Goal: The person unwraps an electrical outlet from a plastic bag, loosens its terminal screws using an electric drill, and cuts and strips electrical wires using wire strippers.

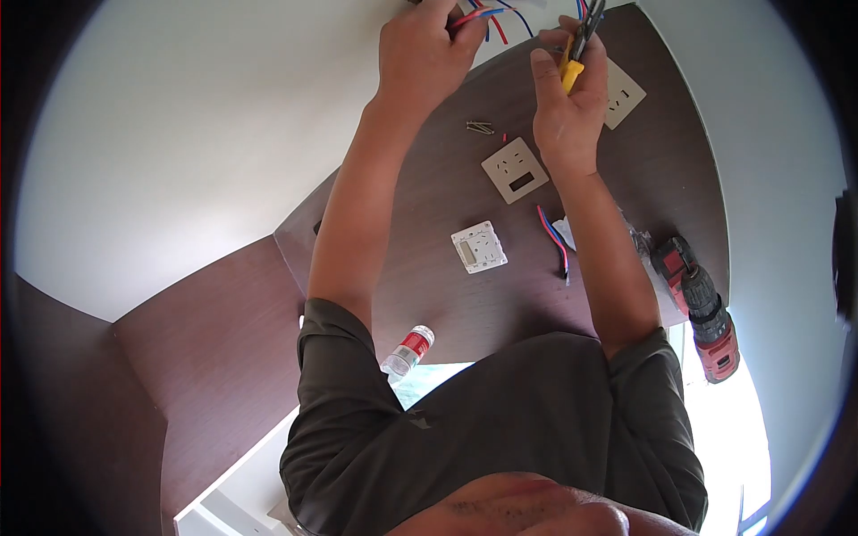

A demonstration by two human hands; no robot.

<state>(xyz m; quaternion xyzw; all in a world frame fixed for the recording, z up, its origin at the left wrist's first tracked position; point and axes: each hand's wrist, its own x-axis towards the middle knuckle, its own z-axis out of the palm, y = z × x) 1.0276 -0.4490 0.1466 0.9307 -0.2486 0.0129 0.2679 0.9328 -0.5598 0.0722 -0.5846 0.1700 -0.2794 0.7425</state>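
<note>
My left hand point(424, 58) is closed at the top of the view, pinching red and blue electrical wires point(483, 12) by the pale wall. My right hand point(572, 107) is wrapped round pliers point(573, 75) with yellow on the handles and a dark upper part pointing up. Their jaws are near the top edge, close to more red and blue wires. Below the hands, a beige socket faceplate point(516, 171) lies on the dark wooden surface. Another socket plate point(624, 94) is partly hidden behind my right hand. A white socket insert point(479, 247) lies lower down.
Several screws point(480, 128) lie left of the faceplate. Cut red and blue wires point(554, 239) rest by my right forearm. A red and black cordless drill point(706, 313) is at the right edge of the brown surface point(420, 295). A plastic bottle point(411, 349) stands near my left sleeve.
</note>
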